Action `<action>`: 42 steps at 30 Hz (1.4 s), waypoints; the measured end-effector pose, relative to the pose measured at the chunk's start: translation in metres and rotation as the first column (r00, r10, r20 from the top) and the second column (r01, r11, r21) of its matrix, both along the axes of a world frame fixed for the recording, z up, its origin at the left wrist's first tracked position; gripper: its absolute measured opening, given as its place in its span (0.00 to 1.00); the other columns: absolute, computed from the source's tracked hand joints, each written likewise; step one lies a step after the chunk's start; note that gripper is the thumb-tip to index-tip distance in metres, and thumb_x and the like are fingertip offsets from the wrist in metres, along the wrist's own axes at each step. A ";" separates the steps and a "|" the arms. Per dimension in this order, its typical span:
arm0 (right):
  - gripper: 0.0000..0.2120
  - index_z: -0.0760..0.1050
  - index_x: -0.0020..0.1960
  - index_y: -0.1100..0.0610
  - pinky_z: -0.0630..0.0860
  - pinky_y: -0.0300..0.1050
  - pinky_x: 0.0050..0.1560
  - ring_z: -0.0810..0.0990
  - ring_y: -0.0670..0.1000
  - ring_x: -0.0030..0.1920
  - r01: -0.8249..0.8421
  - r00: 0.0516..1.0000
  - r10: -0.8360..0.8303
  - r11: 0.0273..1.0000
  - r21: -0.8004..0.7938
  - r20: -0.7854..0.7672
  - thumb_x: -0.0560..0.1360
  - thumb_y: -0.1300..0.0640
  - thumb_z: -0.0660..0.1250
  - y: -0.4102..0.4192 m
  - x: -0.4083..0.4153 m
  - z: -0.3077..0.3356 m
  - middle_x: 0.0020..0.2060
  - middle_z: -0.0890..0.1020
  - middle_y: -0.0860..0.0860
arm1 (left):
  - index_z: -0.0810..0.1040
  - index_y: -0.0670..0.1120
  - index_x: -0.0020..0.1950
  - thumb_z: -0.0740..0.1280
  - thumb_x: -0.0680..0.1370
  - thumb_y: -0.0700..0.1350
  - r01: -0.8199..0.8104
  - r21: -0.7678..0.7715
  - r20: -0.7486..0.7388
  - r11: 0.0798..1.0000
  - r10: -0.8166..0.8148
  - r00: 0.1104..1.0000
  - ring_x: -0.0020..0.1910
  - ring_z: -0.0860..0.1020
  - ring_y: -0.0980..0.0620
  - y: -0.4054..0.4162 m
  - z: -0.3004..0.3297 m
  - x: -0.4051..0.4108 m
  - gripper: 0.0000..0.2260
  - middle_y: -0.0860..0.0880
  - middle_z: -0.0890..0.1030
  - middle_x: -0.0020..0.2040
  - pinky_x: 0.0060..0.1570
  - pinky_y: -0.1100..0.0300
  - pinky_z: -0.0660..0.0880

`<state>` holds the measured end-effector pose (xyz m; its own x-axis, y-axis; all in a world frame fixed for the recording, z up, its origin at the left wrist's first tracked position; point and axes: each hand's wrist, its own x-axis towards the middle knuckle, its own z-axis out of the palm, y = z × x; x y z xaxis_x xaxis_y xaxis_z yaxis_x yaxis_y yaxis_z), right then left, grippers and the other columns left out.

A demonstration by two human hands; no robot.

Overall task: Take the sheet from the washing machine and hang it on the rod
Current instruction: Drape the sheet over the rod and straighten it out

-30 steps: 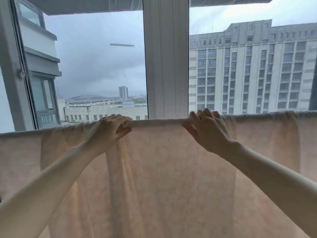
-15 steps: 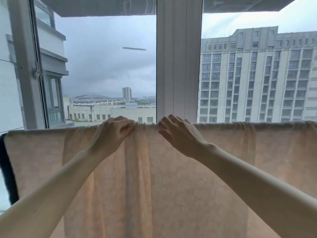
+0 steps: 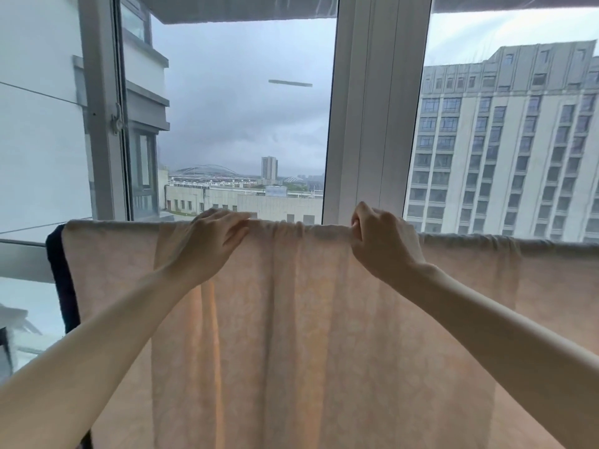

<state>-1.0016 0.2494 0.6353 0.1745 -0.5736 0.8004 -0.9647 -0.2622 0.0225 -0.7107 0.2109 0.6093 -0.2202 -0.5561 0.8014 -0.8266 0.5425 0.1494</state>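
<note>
Now the sheet (image 3: 324, 319) is draped over the rod, bunched between the hands. It is pinched by the right hand (image 3: 384, 243), moved rightward since a moment ago; the left hand (image 3: 207, 244) rests flat. Spreading seems nearly done.

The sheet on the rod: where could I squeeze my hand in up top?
The sheet covers the whole top. Between the left hand and right hand lies a bunched stretch untouched by fingers. Left of the left hand, the fold lies flatter up to the dark cloth. The hands themselves crowd the middle.
</note>
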 end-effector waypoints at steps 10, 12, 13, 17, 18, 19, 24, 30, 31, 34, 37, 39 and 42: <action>0.16 0.68 0.62 0.55 0.75 0.54 0.51 0.77 0.54 0.52 -0.253 0.944 0.255 0.967 0.037 -0.210 0.80 0.47 0.57 -0.016 0.106 0.000 0.52 0.79 0.53 | 0.78 0.45 0.63 0.62 0.79 0.52 -0.025 0.113 -0.036 0.993 0.029 0.999 0.58 0.77 0.51 -0.008 -0.003 0.084 0.17 0.48 0.81 0.58 0.61 0.53 0.73; 0.18 0.67 0.64 0.53 0.75 0.54 0.52 0.76 0.54 0.53 -0.254 0.928 0.257 0.966 0.049 -0.271 0.80 0.44 0.57 -0.024 0.125 -0.004 0.55 0.77 0.54 | 0.78 0.46 0.63 0.63 0.79 0.52 -0.005 0.103 -0.035 0.995 0.009 0.999 0.58 0.77 0.52 -0.012 -0.002 0.097 0.16 0.49 0.81 0.58 0.61 0.53 0.73; 0.19 0.66 0.65 0.52 0.75 0.55 0.51 0.77 0.54 0.52 -0.243 0.919 0.247 0.969 0.052 -0.306 0.80 0.43 0.56 -0.029 0.132 -0.006 0.55 0.77 0.54 | 0.79 0.46 0.62 0.63 0.79 0.53 0.011 0.095 -0.022 0.995 -0.009 1.000 0.57 0.77 0.52 -0.015 -0.001 0.102 0.16 0.50 0.81 0.57 0.60 0.53 0.73; 0.19 0.68 0.59 0.54 0.75 0.49 0.41 0.79 0.54 0.42 -0.091 0.920 0.075 0.995 -0.025 -0.384 0.80 0.40 0.52 -0.037 0.126 -0.010 0.44 0.78 0.52 | 0.80 0.47 0.58 0.60 0.78 0.56 0.083 0.078 0.032 0.993 -0.086 0.996 0.50 0.77 0.55 -0.026 0.000 0.121 0.17 0.56 0.80 0.50 0.54 0.54 0.75; 0.20 0.69 0.55 0.54 0.74 0.47 0.36 0.79 0.54 0.37 -0.044 0.924 0.016 0.997 -0.064 -0.383 0.79 0.39 0.51 -0.036 0.117 -0.011 0.40 0.78 0.51 | 0.80 0.46 0.57 0.59 0.78 0.56 0.093 0.073 0.029 0.993 -0.096 0.995 0.49 0.78 0.54 -0.029 0.000 0.125 0.18 0.56 0.79 0.49 0.53 0.54 0.74; 0.22 0.70 0.51 0.55 0.74 0.47 0.34 0.78 0.53 0.33 0.000 0.929 -0.037 0.995 -0.099 -0.368 0.79 0.37 0.50 -0.034 0.105 -0.013 0.36 0.78 0.50 | 0.80 0.46 0.57 0.59 0.78 0.57 0.101 0.068 0.023 0.993 -0.103 0.994 0.49 0.78 0.53 -0.032 -0.001 0.127 0.19 0.55 0.80 0.49 0.52 0.54 0.74; 0.28 0.70 0.43 0.54 0.76 0.51 0.44 0.76 0.53 0.33 0.203 0.951 -0.216 0.976 -0.079 -0.223 0.79 0.35 0.41 -0.021 0.080 -0.013 0.33 0.77 0.50 | 0.79 0.52 0.55 0.54 0.78 0.65 0.113 0.016 0.072 0.993 -0.114 0.991 0.47 0.78 0.55 -0.041 -0.003 0.127 0.22 0.58 0.80 0.47 0.48 0.52 0.76; 0.15 0.74 0.55 0.55 0.73 0.51 0.52 0.78 0.50 0.46 -0.039 0.988 0.038 0.999 -0.001 -0.149 0.82 0.48 0.52 -0.018 0.124 -0.013 0.48 0.80 0.50 | 0.81 0.48 0.55 0.67 0.75 0.53 0.308 -0.067 0.107 0.949 -0.300 0.948 0.47 0.78 0.57 -0.033 0.005 0.085 0.13 0.56 0.81 0.48 0.49 0.54 0.77; 0.14 0.74 0.56 0.55 0.74 0.50 0.53 0.79 0.50 0.46 -0.079 0.989 0.082 0.997 0.027 -0.121 0.82 0.49 0.54 -0.019 0.122 -0.012 0.49 0.80 0.49 | 0.82 0.48 0.52 0.69 0.75 0.50 0.337 -0.072 0.071 0.939 -0.333 0.940 0.46 0.79 0.57 -0.033 0.009 0.080 0.10 0.55 0.82 0.46 0.48 0.56 0.77; 0.10 0.76 0.55 0.54 0.76 0.40 0.49 0.79 0.45 0.46 -0.232 0.972 0.235 0.968 0.093 -0.020 0.80 0.51 0.60 -0.018 0.105 -0.009 0.49 0.81 0.47 | 0.84 0.48 0.45 0.72 0.74 0.44 0.369 -0.069 -0.044 0.927 -0.372 0.927 0.43 0.80 0.57 -0.034 0.015 0.075 0.02 0.56 0.82 0.42 0.46 0.61 0.76; 0.03 0.74 0.49 0.53 0.74 0.31 0.40 0.79 0.40 0.40 -0.293 0.955 0.289 0.952 0.088 0.064 0.78 0.53 0.65 -0.015 0.091 -0.006 0.41 0.81 0.45 | 0.84 0.47 0.44 0.72 0.74 0.42 0.323 -0.082 -0.061 0.943 -0.328 0.943 0.41 0.80 0.55 -0.034 0.017 0.078 0.01 0.55 0.81 0.40 0.44 0.57 0.76; 0.04 0.71 0.47 0.53 0.75 0.38 0.35 0.79 0.44 0.35 -0.289 0.957 0.287 0.953 0.088 0.036 0.80 0.53 0.63 -0.016 0.087 -0.005 0.37 0.80 0.47 | 0.83 0.46 0.45 0.71 0.75 0.41 0.285 -0.107 -0.040 0.952 -0.291 0.956 0.40 0.79 0.55 -0.034 0.017 0.079 0.02 0.54 0.81 0.40 0.44 0.56 0.76; 0.07 0.66 0.47 0.55 0.74 0.47 0.29 0.76 0.49 0.29 -0.196 0.975 0.204 0.976 0.091 -0.087 0.82 0.53 0.57 -0.016 0.069 -0.002 0.32 0.77 0.50 | 0.82 0.46 0.45 0.70 0.76 0.41 0.245 -0.137 -0.042 0.960 -0.253 0.967 0.39 0.78 0.54 -0.034 0.022 0.081 0.02 0.52 0.81 0.41 0.44 0.58 0.75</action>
